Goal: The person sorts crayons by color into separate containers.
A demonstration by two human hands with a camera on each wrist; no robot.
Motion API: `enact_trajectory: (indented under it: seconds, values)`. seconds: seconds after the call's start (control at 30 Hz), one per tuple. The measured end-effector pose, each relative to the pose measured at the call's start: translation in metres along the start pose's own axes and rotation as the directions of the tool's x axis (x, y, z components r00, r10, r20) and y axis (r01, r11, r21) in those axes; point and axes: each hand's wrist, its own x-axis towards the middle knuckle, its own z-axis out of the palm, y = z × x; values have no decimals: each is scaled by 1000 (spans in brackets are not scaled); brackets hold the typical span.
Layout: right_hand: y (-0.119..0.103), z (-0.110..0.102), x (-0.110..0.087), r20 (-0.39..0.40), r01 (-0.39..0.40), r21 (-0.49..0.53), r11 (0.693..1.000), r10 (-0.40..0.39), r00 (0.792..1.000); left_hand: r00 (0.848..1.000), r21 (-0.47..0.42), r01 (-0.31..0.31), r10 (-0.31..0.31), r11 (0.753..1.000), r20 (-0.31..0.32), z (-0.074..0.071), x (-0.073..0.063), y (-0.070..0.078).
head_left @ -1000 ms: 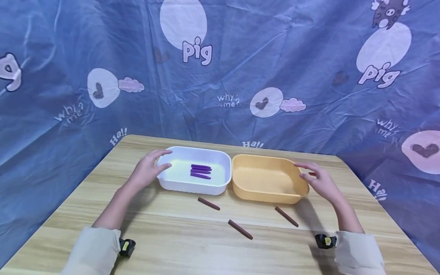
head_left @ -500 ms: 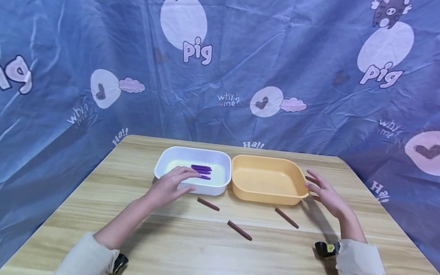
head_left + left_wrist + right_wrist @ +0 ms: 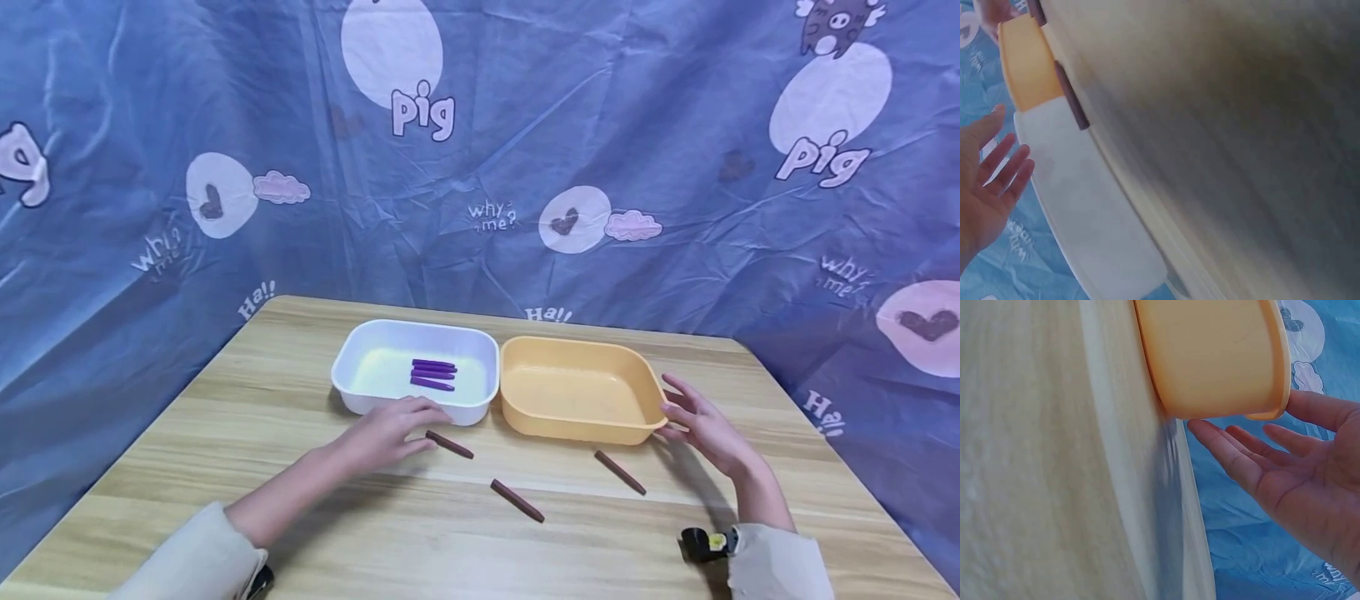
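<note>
My left hand [image 3: 390, 432] hovers at the front wall of the white bin [image 3: 352, 396], thumb and fingers spread, holding nothing. Close by its fingertips lies a brown crayon [image 3: 450, 444]; in the left wrist view that palm [image 3: 988, 194] looks bare. On the other side, my right hand [image 3: 708, 433] is at the right end of the yellow bin [image 3: 577, 427]. Its loosely bent fingertips touch or nearly touch the bin's outer wall, seen in the right wrist view beside the hand [image 3: 1297, 462]. Several purple crayons [image 3: 432, 375] lie inside the white bin.
Two more brown crayons lie on the wooden table [image 3: 420, 542]: one crayon [image 3: 517, 501] near the middle, another crayon [image 3: 620, 472] before the yellow bin. Both bins stand side by side. A blue printed cloth [image 3: 450, 258] hangs behind the table.
My left hand has left the white bin's left end and come right and nearer, toward the brown crayon. My right hand has shifted slightly down along the yellow bin's end.
</note>
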Motion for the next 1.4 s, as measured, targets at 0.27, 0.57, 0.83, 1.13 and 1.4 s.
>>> enact_trajectory:
  seconds: [0.27,0.57,0.83,1.13,1.4]
  values:
    - [1,1,1,-4,9,-16,1000,-9,1000,989,86,-43,30,995,147,13,-4,3]
    - [-2,2,1,-21,-3,-32,999,3,1000,940,275,-157,58,948,335,25,-13,7]
    - [-3,2,0,-31,-10,-52,999,9,999,949,324,-204,105,924,299,27,-20,4]
    - [-3,0,2,-38,-16,-60,998,14,999,945,386,-218,96,896,312,28,-9,8]
    - [-5,1,1,-38,-25,-66,998,22,999,949,422,-287,196,860,247,36,-3,-7]
